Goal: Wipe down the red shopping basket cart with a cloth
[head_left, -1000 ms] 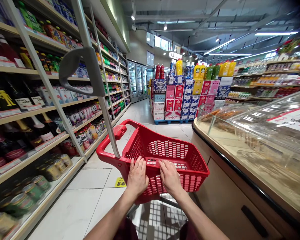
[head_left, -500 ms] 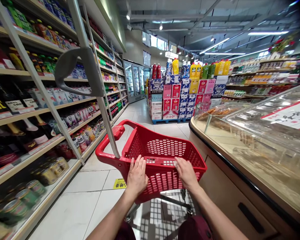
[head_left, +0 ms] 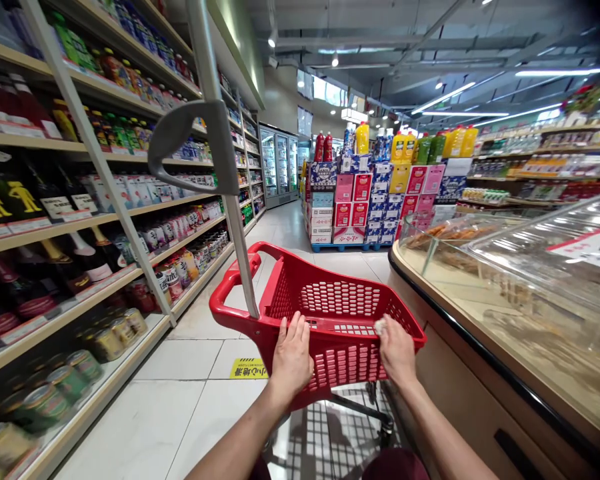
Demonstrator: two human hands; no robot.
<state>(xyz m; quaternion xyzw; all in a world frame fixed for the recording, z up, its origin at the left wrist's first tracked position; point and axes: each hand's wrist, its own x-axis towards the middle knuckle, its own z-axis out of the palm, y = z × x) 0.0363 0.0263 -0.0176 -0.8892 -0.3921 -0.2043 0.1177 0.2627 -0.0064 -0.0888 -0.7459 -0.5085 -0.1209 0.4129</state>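
Observation:
A red plastic shopping cart (head_left: 340,293) with perforated walls stands sideways in front of me, its basket bare inside where I can see. My left hand (head_left: 294,357) lies on the near rim, fingers stretched out over the edge. Farther right on the same rim is my right hand (head_left: 399,350), its fingers curled round a small white wad (head_left: 380,327) that looks like tissue. Rising from the handle end of the cart is a metal pole (head_left: 240,233) with a grey looped grip (head_left: 220,147).
Drink shelves (head_left: 130,207) run along the left. On the right, a counter (head_left: 443,267) with clear covers stands close to the cart. Stacked drink cartons (head_left: 353,207) rise on a blue pallet ahead. A yellow floor sticker (head_left: 249,368) lies on the tiles.
My right hand has slid a little to the right along the cart rim. My left hand keeps its place on the rim. The whole scene sits farther right in view.

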